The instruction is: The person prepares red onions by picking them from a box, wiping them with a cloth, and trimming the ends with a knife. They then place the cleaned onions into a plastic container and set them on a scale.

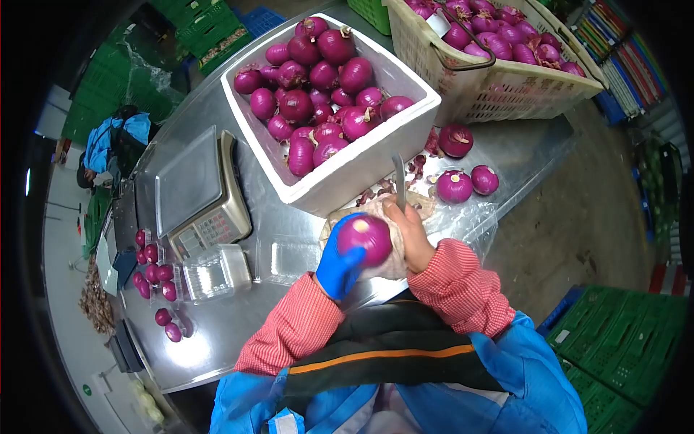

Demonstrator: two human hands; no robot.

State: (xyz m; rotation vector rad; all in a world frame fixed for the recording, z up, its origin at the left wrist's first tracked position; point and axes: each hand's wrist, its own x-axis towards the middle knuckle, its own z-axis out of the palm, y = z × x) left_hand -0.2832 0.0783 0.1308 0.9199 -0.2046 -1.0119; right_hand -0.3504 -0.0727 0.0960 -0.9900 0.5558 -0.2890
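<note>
My left hand (340, 262), in a blue glove, is closed around a red onion (367, 240) with a pale cut end facing up. Bare, my right hand (410, 235) grips a knife (400, 181) whose blade points up and away from me, just right of the onion. Beneath both hands lies a crumpled beige cloth (387, 267). Dark bits of onion skin (383, 189) are scattered beyond it. A white foam box (361, 165) full of red onions stands right behind. Loose onions (454, 186) sit on the table to the right of my right hand.
A kitchen scale (210, 210) stands left of the foam box. Clear plastic trays (217, 273) and several small onions (165, 273) lie on the metal table (282, 318). A beige crate (506, 94) of onions is at back right. Another person (116, 145) is at far left; green crates (614, 340) are stacked at right.
</note>
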